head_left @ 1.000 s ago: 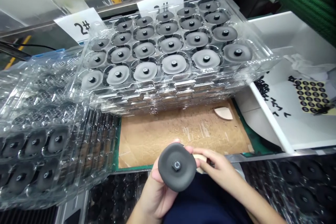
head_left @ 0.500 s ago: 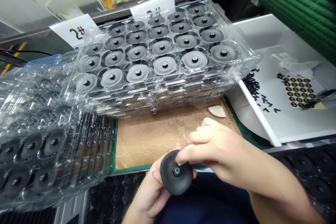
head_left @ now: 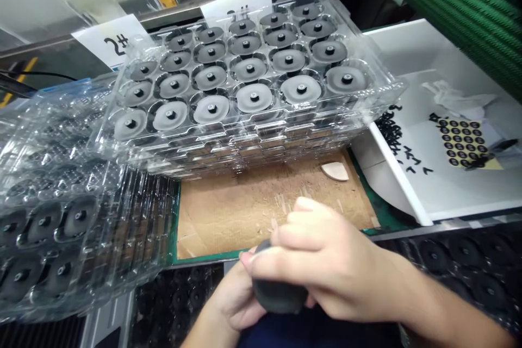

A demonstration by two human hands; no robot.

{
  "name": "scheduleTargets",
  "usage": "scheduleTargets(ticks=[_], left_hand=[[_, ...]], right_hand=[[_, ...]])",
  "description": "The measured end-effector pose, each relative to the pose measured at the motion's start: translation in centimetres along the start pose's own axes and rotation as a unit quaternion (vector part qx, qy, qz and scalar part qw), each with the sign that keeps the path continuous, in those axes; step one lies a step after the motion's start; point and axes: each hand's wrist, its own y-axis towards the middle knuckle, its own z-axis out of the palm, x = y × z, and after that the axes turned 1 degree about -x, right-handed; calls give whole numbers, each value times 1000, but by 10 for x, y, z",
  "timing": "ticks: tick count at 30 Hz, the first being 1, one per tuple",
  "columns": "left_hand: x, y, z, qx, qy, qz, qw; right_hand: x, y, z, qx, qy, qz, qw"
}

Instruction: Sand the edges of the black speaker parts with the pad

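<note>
A round black disc (head_left: 277, 296) with a smooth, dark surface is held low in front of my body. My left hand (head_left: 236, 296) supports it from below and the left side, fingers wrapped round its edge. Across the top of the disc lies my right hand (head_left: 322, 261), closed, its fingertips pressed at the upper left rim. The right hand covers the disc's middle, so its central hub is hidden. Beyond my hands, a clear plastic tray (head_left: 179, 138) holds rows of similar black discs (head_left: 254, 99), each with a small hub at its centre.
Brown cardboard (head_left: 228, 212) lies on a green mat, with a pale leaf-shaped piece (head_left: 335, 171) on it. Stacked clear trays (head_left: 81, 152) stand left. At right, a white bin (head_left: 448, 190) holds small black parts (head_left: 389, 130) and a sticker sheet (head_left: 465, 143). A green ribbed roll (head_left: 468, 16) hangs above.
My right hand has moved left and slightly down across the disc, covering the hub that showed before. The disc has shifted slightly down and to the right in my left hand.
</note>
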Motion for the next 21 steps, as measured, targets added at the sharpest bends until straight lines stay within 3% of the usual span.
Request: scheduleTargets(ticks=[3, 5, 8, 11, 14, 18, 21], left_hand=[[-5, 0, -9, 13, -30, -1, 999], [-9, 0, -13, 22, -52, 17, 998], [-13, -2, -13, 36, -65, 38, 997], [-15, -2, -11, 34, -77, 35, 996], [-15, -1, -11, 21, -78, 34, 996], [-11, 0, -11, 2, -57, 55, 997], [-7, 1, -10, -18, -41, 82, 996]], right_hand=[[5, -10, 2, -20, 14, 115, 993], [10, -20, 4, -20, 129, 122, 984], [13, -37, 15, -20, 296, 165, 941], [6, -52, 29, -86, 297, 313, 898], [-6, -59, 34, -153, 250, 393, 872], [-4, -46, 27, -205, 166, 384, 885], [9, -23, 28, -255, 88, 274, 923]])
